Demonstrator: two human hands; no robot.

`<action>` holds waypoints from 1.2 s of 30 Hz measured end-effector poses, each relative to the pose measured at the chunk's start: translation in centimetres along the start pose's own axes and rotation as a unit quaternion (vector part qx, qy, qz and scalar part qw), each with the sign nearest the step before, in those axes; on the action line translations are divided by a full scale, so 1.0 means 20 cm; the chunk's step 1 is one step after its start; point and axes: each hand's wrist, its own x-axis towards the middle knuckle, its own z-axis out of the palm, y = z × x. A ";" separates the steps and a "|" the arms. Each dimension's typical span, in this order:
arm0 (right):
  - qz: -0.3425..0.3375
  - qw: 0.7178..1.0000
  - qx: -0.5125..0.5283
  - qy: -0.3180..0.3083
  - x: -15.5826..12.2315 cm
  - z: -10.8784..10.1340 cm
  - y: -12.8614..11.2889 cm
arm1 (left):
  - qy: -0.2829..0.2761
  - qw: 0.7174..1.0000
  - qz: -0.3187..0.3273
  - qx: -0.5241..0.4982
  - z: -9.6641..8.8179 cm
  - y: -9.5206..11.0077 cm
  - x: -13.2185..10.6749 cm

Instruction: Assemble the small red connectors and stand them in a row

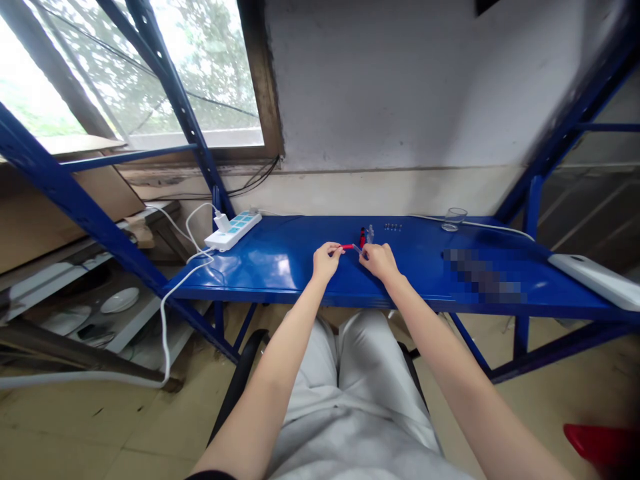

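Over the front of the blue table, my two hands are close together with fingers pinched. My left hand point(327, 260) grips one end of a slim red pen-like tube point(347, 247). At the tube's other end is a greyish, see-through piece point(357, 249), pinched by my right hand point(380, 260); whether the two parts are joined cannot be made out. Just behind my right hand lie red-and-black small parts point(363, 235) and clear small parts point(370, 233), partly hidden by the fingers. Farther back, several tiny pieces point(393, 227) sit in a row.
On the blue table point(260, 267), a white power strip point(234, 230) with a plug and cables lies at left. A clear glass point(454, 219) stands at back right, near a blurred-out dark object point(483, 275). A white flat object point(597, 280) rests at the right edge.
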 end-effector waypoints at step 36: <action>-0.040 0.999 0.006 0.035 0.00 0.00 -0.03 | -0.034 0.991 0.087 0.092 0.01 0.01 -0.01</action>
